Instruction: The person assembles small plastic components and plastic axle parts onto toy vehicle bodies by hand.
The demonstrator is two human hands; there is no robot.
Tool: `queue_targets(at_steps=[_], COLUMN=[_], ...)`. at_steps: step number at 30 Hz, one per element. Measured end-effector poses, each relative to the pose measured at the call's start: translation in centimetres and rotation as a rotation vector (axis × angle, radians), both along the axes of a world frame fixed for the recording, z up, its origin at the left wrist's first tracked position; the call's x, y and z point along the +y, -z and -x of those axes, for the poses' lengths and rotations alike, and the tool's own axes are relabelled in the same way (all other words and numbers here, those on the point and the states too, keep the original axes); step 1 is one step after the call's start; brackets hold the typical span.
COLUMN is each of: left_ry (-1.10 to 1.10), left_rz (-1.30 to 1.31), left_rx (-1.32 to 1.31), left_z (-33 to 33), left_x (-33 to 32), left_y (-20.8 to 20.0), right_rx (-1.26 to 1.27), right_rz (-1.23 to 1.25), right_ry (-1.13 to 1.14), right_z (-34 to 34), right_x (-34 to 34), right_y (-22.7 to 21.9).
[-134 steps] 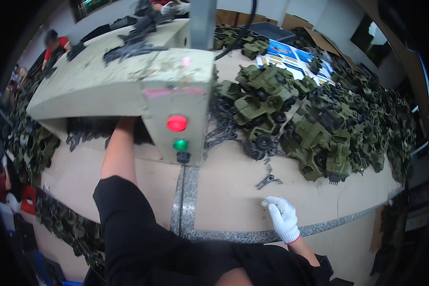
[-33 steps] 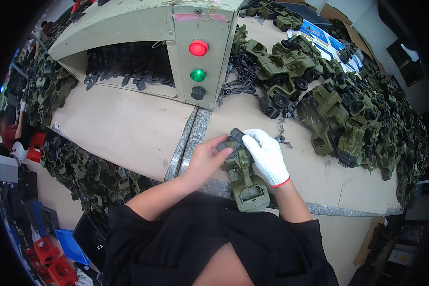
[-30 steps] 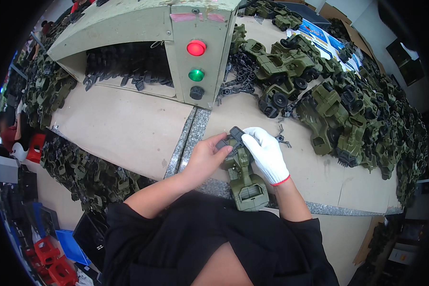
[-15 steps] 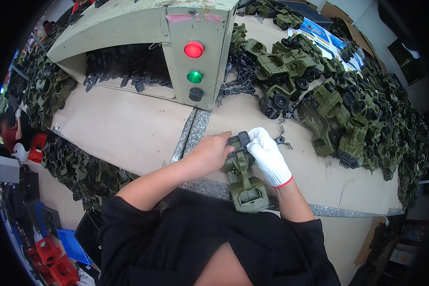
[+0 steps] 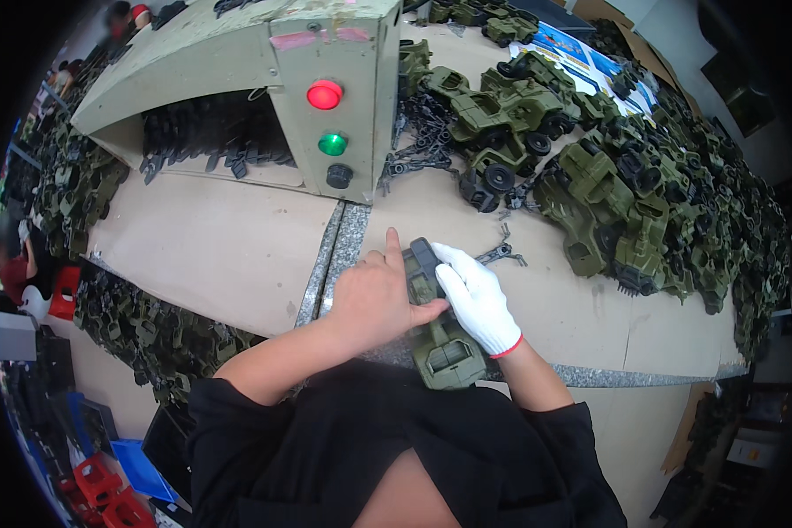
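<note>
An olive-green toy military vehicle with a dark grey frame at its far end lies lengthwise between my hands, close to my body. My bare left hand grips its left side, thumb pressed across the middle and index finger stretched forward. On the other side, my right hand, in a white knit glove with a red cuff, is closed along the dark frame and the vehicle's side. Both palms hide much of the vehicle's middle. Just beyond the glove lies a small dark grey jointed part.
A grey-green metal housing with a red light, a green light and a black knob stands ahead, dark parts inside its opening. Piled toy vehicles cover the right of the table. More green parts are heaped at the left.
My left hand has turned, its thumb now across the vehicle and its index finger straightened forward. My right fingers went from a pinch at the frame to lying along its side.
</note>
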State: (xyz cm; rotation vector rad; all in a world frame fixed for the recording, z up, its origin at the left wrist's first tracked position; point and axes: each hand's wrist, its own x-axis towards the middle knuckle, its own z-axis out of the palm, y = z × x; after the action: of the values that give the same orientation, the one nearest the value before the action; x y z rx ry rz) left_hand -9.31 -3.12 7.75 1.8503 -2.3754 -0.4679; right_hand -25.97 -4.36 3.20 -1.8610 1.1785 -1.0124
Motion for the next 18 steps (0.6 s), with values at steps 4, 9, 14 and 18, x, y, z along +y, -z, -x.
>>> queue_targets(at_steps=[4, 9, 14, 18], left_ry=[0.079, 0.639, 0.518, 0.402], left_rz=[-0.06, -0.272, 0.045, 0.17], left_rx=[0.079, 0.231, 0.3, 0.261], left_z=[-0.6, -1.0, -4.0, -7.8], left_x=[-3.1, -5.7, -1.8, 1.9], left_y=[-0.1, -1.5, -1.8, -0.4], right_rx=[0.416, 1.171, 1.057, 0.285], right_rz=[-0.064, 0.019, 0.17, -0.025], right_ry=[0.313, 0.393, 0.406, 0.407], right_z=[2.5, 2.7, 7.1, 8.1], right_x=[-1.5, -1.5, -0.9, -0.2], right_y=[-1.1, 0.4, 1.4, -0.2])
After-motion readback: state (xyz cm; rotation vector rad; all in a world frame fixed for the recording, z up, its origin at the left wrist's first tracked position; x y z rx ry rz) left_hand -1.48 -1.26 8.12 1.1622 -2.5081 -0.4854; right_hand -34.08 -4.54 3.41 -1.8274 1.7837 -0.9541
